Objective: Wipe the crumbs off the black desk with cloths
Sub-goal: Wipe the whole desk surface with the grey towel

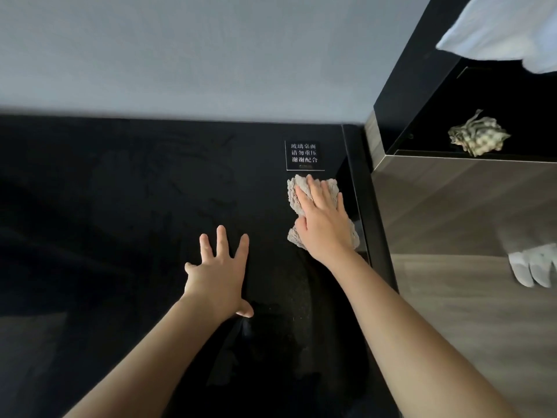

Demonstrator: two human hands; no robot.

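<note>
**Cloth under your right hand, crumbs lying nearer to you**

Your right hand (322, 218) lies flat on the beige cloth (297, 188), fingers straight and close together, palm bearing down; nothing is pinched or bunched in the grip. Your left hand (217, 267) is spread wide, fingers splayed and holding nothing, set to the left of the cloth and closer to your body. Whether it rests on the glass or hangs just above it cannot be told.

The cloth sits at the right side of the black counter (120, 191), beside the raised edge strip and just below the small sign (304, 155) with white lettering. Its long axis runs away from you, parallel to that edge.

What the next stroke turns on: a faint speckled patch (301, 297), likely the crumbs, lies on your side of the cloth, between your two forearms. The right hand already has the cloth, so a pull back along the cloth's own length looks like the natural pass. Take care near the edge strip, where bits could lodge.

Further right stands a wood-fronted cabinet with a shell (479, 134) in its dark recess, and a white cloth (497, 28) lies at the top corner, well apart from both hands.
</note>
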